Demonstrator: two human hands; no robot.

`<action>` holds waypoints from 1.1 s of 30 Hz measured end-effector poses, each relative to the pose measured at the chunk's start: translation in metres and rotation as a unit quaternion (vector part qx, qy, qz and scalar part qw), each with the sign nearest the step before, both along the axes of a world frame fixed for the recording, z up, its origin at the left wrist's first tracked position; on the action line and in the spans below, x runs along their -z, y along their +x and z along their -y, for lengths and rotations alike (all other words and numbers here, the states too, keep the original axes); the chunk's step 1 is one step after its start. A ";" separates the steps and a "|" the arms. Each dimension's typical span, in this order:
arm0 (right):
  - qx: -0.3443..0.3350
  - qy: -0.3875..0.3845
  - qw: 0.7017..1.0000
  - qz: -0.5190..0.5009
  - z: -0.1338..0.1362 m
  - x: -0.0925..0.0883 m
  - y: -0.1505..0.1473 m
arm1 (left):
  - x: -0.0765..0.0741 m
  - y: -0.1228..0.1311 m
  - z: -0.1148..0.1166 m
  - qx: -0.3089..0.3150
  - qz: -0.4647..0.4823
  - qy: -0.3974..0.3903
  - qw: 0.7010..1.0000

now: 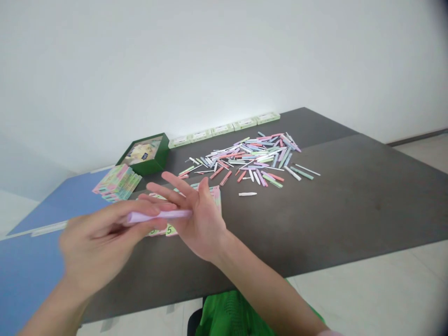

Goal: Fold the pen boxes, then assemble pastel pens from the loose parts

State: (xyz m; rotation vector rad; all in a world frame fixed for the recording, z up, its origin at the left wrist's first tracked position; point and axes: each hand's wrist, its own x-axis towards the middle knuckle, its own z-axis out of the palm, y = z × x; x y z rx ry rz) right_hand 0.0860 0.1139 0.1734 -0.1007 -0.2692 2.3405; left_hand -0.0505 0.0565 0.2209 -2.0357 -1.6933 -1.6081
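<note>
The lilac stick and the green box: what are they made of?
The lilac stick looks like matte plastic or stiff paper: no shine shows, but it's hard to tell. The green box looks like coated card: thin straight walls, smooth surface, a printed picture inside.

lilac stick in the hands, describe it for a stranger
Over the dark grey table, the left hand grips a pale lilac stick, its tip reaching the open right hand. Unlike the pastel sticks scattered beyond, it is held up, not lying down.
</note>
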 end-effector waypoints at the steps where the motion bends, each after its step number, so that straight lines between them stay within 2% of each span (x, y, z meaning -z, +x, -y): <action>1: -0.001 -0.002 1.000 0.000 0.000 0.000 0.001 | 0.000 0.003 -0.001 -0.015 -0.033 0.000 0.999; 3: -0.010 0.000 1.000 0.002 0.001 -0.001 0.001 | -0.001 0.010 -0.003 -0.019 -0.070 0.007 0.997; 6: -0.022 0.003 1.000 0.009 0.002 -0.003 0.001 | -0.004 0.015 -0.009 0.005 -0.065 0.021 0.998; 10: -0.023 0.000 1.000 0.017 0.004 -0.001 0.000 | -0.004 0.005 -0.009 -0.018 -0.098 -0.006 0.995; 13: -0.026 0.013 1.000 0.004 0.006 0.003 -0.001 | -0.004 -0.006 -0.001 -0.028 -0.044 0.044 0.998; 15: -0.029 0.025 0.999 0.006 0.007 0.005 -0.001 | -0.006 -0.007 0.003 -0.005 -0.008 0.075 0.997; 16: -0.028 0.028 0.999 0.013 0.007 0.005 -0.001 | -0.008 -0.006 0.005 0.017 -0.013 0.064 0.998; 18: -0.020 0.023 0.999 0.027 0.008 0.004 -0.001 | -0.011 0.000 0.006 0.066 -0.066 -0.029 0.995; 20: -0.018 0.012 0.999 0.033 0.009 0.000 0.000 | -0.012 0.007 0.006 0.083 -0.087 -0.078 0.990; 23: -0.039 0.020 0.999 0.019 0.012 -0.007 0.001 | -0.011 0.013 0.009 0.079 -0.011 -0.029 0.996; 26: -0.041 0.074 0.996 0.000 0.014 -0.014 0.000 | -0.011 0.013 0.014 0.090 0.088 0.040 0.991; 30: -0.003 0.139 0.990 0.005 0.019 -0.023 0.003 | -0.011 0.013 0.015 0.110 0.094 -0.002 0.989; 33: -0.001 0.157 0.987 0.020 0.018 -0.028 0.005 | -0.012 0.009 0.016 0.122 0.086 0.029 0.988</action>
